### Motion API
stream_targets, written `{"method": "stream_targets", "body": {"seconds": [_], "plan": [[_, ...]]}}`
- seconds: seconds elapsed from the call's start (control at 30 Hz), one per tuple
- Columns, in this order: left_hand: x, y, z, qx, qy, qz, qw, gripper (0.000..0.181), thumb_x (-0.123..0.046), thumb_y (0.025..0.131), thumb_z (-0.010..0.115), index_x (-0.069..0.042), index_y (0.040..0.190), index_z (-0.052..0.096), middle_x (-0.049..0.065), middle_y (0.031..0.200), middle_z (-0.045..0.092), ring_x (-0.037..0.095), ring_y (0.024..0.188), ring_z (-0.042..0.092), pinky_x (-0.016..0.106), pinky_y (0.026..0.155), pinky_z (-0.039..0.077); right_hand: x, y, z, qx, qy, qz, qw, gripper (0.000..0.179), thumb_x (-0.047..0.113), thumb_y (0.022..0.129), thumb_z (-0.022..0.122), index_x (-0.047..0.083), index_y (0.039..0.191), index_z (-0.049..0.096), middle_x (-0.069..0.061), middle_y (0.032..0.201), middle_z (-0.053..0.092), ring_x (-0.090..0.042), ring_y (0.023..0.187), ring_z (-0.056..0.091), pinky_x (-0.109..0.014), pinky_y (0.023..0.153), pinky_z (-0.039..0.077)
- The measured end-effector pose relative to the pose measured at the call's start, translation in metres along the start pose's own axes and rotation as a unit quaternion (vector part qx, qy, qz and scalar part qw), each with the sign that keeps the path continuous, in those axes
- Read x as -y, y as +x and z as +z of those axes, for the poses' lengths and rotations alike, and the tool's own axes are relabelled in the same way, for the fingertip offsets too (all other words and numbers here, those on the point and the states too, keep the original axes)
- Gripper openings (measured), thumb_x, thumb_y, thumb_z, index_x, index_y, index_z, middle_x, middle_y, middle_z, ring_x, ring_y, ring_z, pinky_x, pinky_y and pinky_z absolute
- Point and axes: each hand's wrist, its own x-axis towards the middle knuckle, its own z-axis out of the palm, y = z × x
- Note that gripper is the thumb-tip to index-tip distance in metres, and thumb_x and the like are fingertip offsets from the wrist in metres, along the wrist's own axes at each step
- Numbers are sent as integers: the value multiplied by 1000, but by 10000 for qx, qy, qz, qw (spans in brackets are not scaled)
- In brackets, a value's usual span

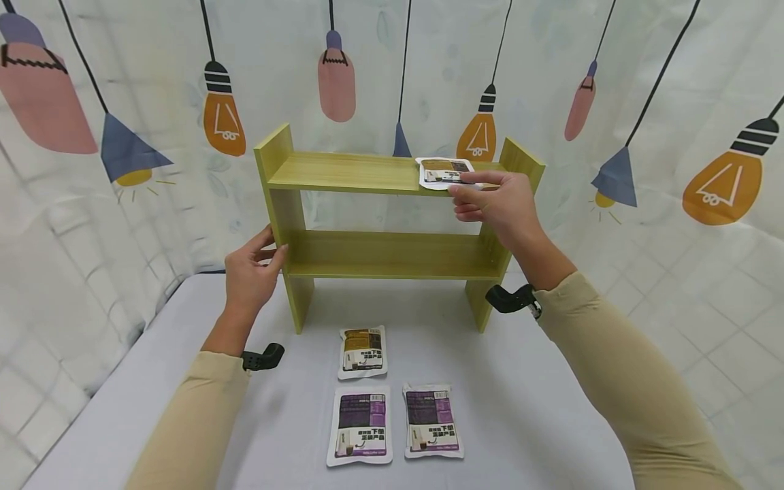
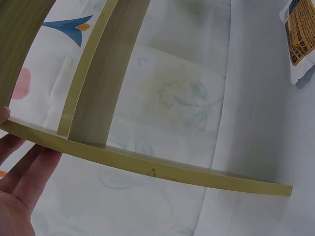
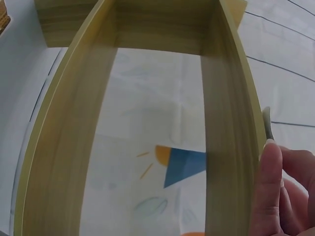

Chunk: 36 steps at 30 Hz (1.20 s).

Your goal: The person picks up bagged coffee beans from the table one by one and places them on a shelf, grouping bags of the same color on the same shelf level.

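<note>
A two-tier wooden shelf rack (image 1: 386,253) in a yellowish wood tone stands upright on the table. My left hand (image 1: 252,272) grips its left side panel, thumb on the front side and fingers on the outer face in the left wrist view (image 2: 24,182). Over the right part of the top board, my right hand (image 1: 499,204) pinches the near right corner of a white pouch with a brown label (image 1: 441,173). Only a thin edge of that pouch (image 3: 267,123) shows in the right wrist view, beside the fingertips.
On the white table (image 1: 539,408) in front of the rack lie a brown-labelled pouch (image 1: 363,352) and, nearer, two purple-labelled pouches, one left (image 1: 360,425) and one right (image 1: 432,420). A curtain (image 1: 380,41) printed with lamps hangs behind.
</note>
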Motion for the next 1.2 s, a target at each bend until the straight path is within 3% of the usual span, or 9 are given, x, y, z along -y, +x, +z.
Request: {"method": "stream_targets", "body": {"seconds": [0.8, 1.2], "plan": [[-1, 0, 0, -58, 11, -56, 10000, 49, -18, 99, 67, -25, 146, 58, 13, 133, 70, 37, 103, 74, 3, 75, 50, 0, 4, 4, -51, -150, -276, 9995, 41, 22, 82, 86, 2, 117, 76, -6, 74, 76, -16, 57, 71, -29, 59, 62], [1, -1, 1, -58, 96, -24, 9999, 48, -19, 99, 67, -24, 147, 58, 13, 133, 70, 36, 102, 75, 10, 79, 55, -6, -1, 3, -93, -200, -460, 9987, 41, 25, 85, 84, 4, 119, 75, -7, 82, 77, -19, 65, 74, -29, 64, 63]]}}
